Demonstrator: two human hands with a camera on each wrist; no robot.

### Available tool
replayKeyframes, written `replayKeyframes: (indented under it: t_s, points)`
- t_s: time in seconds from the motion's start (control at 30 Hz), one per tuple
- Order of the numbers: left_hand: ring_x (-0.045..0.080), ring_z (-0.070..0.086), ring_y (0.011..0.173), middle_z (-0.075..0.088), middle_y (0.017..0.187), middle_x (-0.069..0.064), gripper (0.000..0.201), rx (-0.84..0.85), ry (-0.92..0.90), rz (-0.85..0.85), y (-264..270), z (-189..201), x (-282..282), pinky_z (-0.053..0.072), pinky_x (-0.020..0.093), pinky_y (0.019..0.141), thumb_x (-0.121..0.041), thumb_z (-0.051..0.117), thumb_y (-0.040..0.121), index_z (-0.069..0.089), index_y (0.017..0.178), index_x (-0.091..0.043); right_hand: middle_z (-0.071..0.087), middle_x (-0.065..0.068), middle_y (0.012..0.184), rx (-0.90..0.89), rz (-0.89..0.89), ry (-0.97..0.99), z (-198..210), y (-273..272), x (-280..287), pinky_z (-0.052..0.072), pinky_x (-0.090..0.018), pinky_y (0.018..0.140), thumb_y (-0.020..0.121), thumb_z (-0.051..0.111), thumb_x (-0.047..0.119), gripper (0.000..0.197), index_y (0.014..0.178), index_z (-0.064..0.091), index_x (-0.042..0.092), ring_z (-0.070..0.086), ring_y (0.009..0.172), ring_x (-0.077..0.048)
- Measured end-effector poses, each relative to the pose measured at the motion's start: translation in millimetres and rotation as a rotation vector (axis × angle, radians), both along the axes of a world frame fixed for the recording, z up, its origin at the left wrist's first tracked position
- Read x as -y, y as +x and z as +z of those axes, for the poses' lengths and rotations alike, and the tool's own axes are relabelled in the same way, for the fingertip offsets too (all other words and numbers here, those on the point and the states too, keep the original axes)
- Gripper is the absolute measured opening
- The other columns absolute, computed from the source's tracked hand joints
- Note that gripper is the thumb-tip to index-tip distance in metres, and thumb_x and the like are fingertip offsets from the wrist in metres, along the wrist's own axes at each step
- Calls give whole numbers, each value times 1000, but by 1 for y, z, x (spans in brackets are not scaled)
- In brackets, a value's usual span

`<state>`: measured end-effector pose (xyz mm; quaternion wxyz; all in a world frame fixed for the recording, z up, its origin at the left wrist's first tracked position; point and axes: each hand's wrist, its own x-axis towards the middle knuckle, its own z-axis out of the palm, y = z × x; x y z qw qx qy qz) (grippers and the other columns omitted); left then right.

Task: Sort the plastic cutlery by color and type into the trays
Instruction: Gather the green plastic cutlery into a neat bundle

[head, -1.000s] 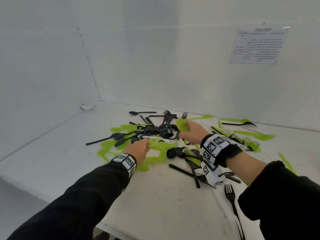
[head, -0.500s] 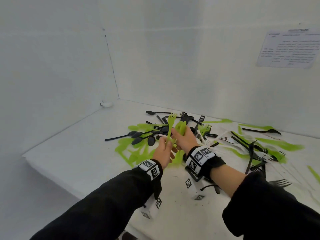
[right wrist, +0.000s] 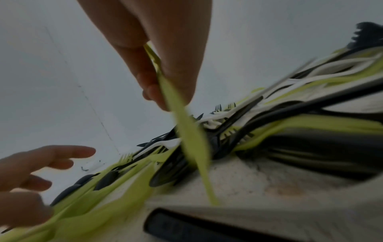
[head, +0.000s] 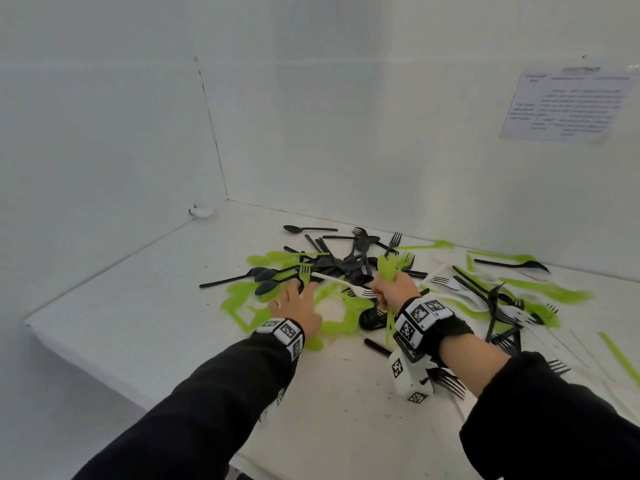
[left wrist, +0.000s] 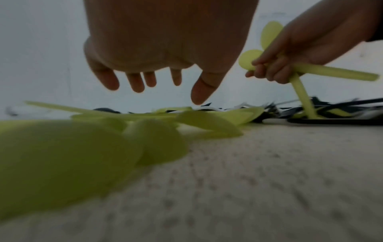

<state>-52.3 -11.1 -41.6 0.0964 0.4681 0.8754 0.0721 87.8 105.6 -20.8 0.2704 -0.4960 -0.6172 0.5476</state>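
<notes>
A mixed pile of green, black and white plastic cutlery [head: 349, 268] lies on the white table [head: 145, 306]. My right hand [head: 393, 289] grips a bundle of green cutlery [head: 389, 266], heads up and handles poking down below the fist. The left wrist view shows green spoon bowls [left wrist: 249, 59] in that fist, and the right wrist view shows a green handle [right wrist: 186, 124] between its fingers. My left hand [head: 294, 299] hovers open, fingers spread, over green pieces [left wrist: 157, 135] at the pile's left. A green fork [head: 304, 271] and a white fork [head: 346, 285] lie just beyond its fingertips.
White walls close the back and left. A paper sheet [head: 568, 105] hangs on the right wall. A small white object [head: 202, 212] sits in the far corner. More black forks [head: 450, 382] lie under my right wrist. The table's left edge [head: 86, 292] is near.
My left hand held a green fork up beside the right hand, then let go and dropped left over the pile. My right hand keeps the green bundle.
</notes>
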Motion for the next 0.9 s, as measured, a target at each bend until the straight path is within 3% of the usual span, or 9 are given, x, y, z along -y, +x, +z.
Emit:
replayKeyframes:
  t_s: [0.1,0.17,0.3,0.37,0.43,0.57,0.63,0.77,0.9]
  points:
    - [29,6,141,10,152,6,51,-153,-154,-172,9,0,-5,7,51,113,-26,54,86,39,135,-29,54,-3,68,22,-17,39,2,5,-1,36,-28,51,95,45,26,29,69,50,17,40,50,-16]
    - [29,7,141,15,150,7,41,-175,-183,-212,12,-1,-10,4,53,113,-15,53,87,50,126,-25,48,1,64,138,32,151,3,6,-3,31,-26,51,91,52,25,27,65,48,21,37,51,-13]
    - [24,30,131,46,129,2,41,-153,-87,-218,15,10,-17,5,53,111,3,43,86,51,116,-23,51,-8,65,380,190,189,5,1,-5,37,-28,54,84,59,20,18,70,55,9,44,52,-20]
    - [22,40,124,55,121,-1,51,-175,-5,-240,14,20,-21,6,53,112,9,35,83,47,119,-25,63,-15,92,526,278,277,8,-8,-6,48,-34,74,89,54,22,23,92,67,3,61,81,-30]
    - [21,37,126,53,125,-4,54,-259,49,-308,12,27,-24,4,52,111,9,34,84,44,124,-26,64,-13,108,684,369,344,10,-19,-4,47,-34,87,94,47,24,29,106,66,5,59,105,-30]
    - [15,37,125,52,118,-8,42,-318,59,-366,0,35,-30,-14,53,110,0,36,92,48,118,-30,49,-2,68,904,466,406,3,-36,-9,44,-29,68,90,48,25,31,61,45,15,56,81,-27]
    - [12,34,129,51,120,-11,30,-289,62,-359,-6,37,-30,-20,52,107,-12,36,97,52,114,-31,47,-1,64,946,494,407,3,-40,-10,44,-28,68,88,51,25,30,61,44,15,55,77,-26]
    - [11,16,139,36,135,-9,28,-233,137,-280,-9,38,-27,-13,51,111,-27,33,98,53,118,-25,46,-1,65,1019,545,366,9,-40,-9,45,-28,70,87,57,29,29,67,45,12,61,85,-27]
    - [10,34,125,46,120,-8,25,-51,410,-86,-12,46,-29,-4,42,111,-26,32,99,52,114,-21,43,0,60,1014,586,309,12,-41,-14,39,-25,57,81,62,27,33,57,42,14,46,58,-18]
